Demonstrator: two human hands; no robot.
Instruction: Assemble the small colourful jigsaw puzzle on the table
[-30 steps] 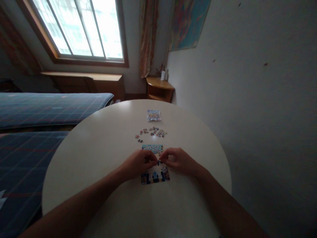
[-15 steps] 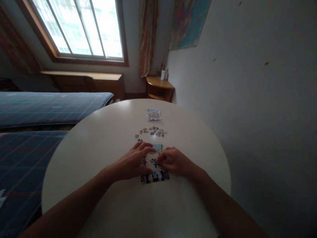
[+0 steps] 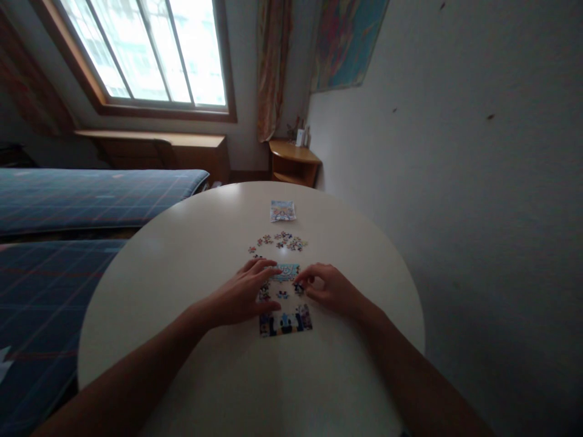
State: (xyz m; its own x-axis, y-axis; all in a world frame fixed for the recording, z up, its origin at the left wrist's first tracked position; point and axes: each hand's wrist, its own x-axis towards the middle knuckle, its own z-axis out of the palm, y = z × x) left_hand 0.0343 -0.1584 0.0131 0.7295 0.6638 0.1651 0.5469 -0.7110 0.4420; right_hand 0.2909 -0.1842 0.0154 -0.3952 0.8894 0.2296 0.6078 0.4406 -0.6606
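Note:
A partly joined jigsaw puzzle (image 3: 286, 324) lies on the round table, its joined bottom strip showing a blue cartoon face. A light-blue lettered strip (image 3: 288, 272) forms its top, and bare tabletop shows in the middle. Fingers spread, my left hand (image 3: 248, 291) rests along the puzzle's left side and covers part of it. At the right side, my right hand (image 3: 330, 289) pinches a dark puzzle piece (image 3: 299, 288) between thumb and forefinger. A small loose puzzle piece (image 3: 282, 295) lies in the gap between the hands.
Several loose puzzle pieces (image 3: 283, 238) lie in an arc beyond the puzzle. Farther back sits a small picture packet (image 3: 283, 210). The white round table (image 3: 182, 243) stands beside a wall on the right and a plaid-covered bed (image 3: 91, 200) on the left.
My right hand has shifted slightly up and right, bringing a dark piece from the middle gap to the puzzle's right side. My left hand has stayed nearly in place.

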